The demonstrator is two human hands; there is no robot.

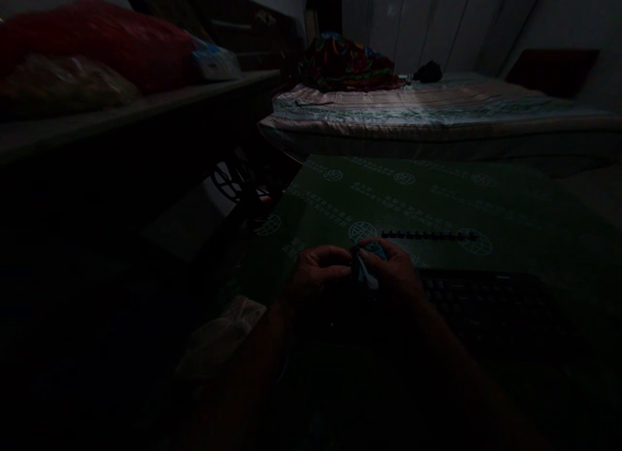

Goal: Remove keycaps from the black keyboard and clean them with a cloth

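Note:
In the dim light both my hands meet over the near part of the green table. My left hand (321, 269) is closed in a pinch, its fingertips on something small and dark that I cannot make out. My right hand (396, 269) is closed on a small blue-and-white thing (375, 249), perhaps a cloth, whose pale end hangs below the fingers. To the right lies a black keyboard (490, 302), partly behind my right forearm. Beyond it is a row of small dark pieces (427, 235), possibly keycaps.
The green table top (389, 198) bears printed globe marks. A pale crumpled cloth or bag (233, 321) lies beside my left forearm. Behind stands a bed (437, 114) with a flowered blanket (350, 62). A shelf (194, 104) at left carries a red bag (107, 43).

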